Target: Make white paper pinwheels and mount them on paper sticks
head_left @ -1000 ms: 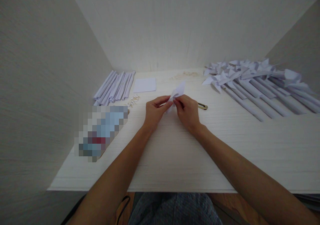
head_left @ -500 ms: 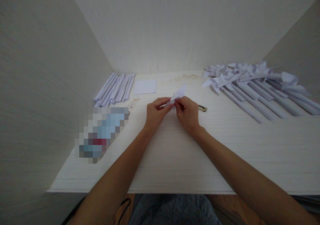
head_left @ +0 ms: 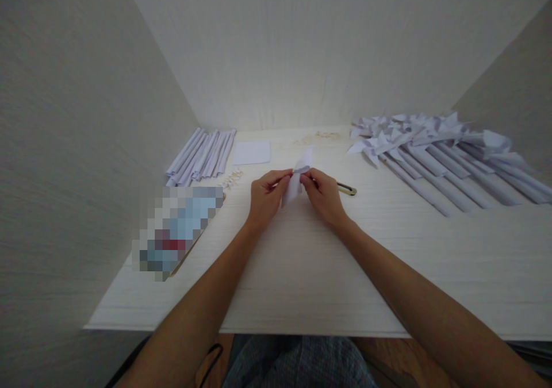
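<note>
A folded white paper pinwheel (head_left: 303,162) is held between both hands above the middle of the table. My left hand (head_left: 268,195) pinches its left side between thumb and fingers. On the other side my right hand (head_left: 322,195) grips it with bent fingers, close to the centre. One blade points up and away; another hangs down toward me between the hands. The fingertips cover part of the folds. Just right of my right hand lies a utility knife (head_left: 347,189), its near end partly hidden behind that hand.
Rolled paper sticks (head_left: 202,153) lie at the back left beside a stack of white paper (head_left: 252,153). Small pale pieces (head_left: 232,178) are scattered nearby. A blurred-out flat object (head_left: 183,227) lies at left. Finished paper pinwheels on sticks (head_left: 431,141) are piled at right. Walls enclose the table.
The pinwheel has turned between my fingers, so a blade now hangs down toward me. My hands have shifted slightly apart. The whole view has moved a little.
</note>
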Action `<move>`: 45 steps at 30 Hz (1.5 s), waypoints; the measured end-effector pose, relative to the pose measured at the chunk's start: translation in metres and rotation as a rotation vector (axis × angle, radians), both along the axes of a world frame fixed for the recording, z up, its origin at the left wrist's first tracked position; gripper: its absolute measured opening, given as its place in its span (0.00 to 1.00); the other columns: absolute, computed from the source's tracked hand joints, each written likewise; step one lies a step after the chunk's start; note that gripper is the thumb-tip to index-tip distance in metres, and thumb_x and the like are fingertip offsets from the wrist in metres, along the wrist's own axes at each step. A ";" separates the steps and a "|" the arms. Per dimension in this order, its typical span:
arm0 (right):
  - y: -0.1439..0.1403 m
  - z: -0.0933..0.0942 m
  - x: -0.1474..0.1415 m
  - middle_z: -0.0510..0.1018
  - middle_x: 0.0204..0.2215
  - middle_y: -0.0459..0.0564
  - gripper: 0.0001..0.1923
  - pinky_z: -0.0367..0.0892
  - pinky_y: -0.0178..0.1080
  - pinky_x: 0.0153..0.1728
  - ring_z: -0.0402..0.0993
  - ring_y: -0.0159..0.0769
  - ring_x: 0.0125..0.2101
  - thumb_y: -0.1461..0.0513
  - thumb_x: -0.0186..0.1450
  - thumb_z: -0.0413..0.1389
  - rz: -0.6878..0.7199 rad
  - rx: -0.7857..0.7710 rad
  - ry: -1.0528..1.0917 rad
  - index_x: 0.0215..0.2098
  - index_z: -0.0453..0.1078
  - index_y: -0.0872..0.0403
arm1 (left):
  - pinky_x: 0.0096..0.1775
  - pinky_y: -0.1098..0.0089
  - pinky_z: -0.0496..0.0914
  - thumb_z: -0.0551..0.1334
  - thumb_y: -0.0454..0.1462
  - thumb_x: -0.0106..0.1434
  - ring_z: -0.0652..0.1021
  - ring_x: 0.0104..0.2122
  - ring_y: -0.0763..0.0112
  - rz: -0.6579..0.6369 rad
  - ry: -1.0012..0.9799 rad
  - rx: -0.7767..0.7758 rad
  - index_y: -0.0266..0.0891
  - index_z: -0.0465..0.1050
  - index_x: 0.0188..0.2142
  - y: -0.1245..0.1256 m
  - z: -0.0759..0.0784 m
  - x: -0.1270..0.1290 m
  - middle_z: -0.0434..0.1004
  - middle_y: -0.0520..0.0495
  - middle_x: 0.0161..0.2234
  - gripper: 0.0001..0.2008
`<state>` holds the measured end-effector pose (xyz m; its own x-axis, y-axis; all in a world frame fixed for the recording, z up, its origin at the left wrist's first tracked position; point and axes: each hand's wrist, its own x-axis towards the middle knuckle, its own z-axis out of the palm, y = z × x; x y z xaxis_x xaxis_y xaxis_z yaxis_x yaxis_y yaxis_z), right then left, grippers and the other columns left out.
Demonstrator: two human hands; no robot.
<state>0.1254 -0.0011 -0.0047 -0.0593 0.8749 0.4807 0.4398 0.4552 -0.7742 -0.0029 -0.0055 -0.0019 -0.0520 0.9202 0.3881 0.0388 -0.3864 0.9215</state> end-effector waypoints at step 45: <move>-0.011 0.003 0.000 0.65 0.20 0.46 0.08 0.53 0.35 0.24 0.58 0.30 0.22 0.67 0.56 0.46 0.055 0.152 -0.212 0.20 0.60 0.54 | 0.28 0.75 0.63 0.63 0.36 0.47 0.67 0.22 0.80 -0.196 -0.215 -0.252 0.36 0.69 0.22 0.003 -0.003 -0.003 0.68 0.55 0.20 0.05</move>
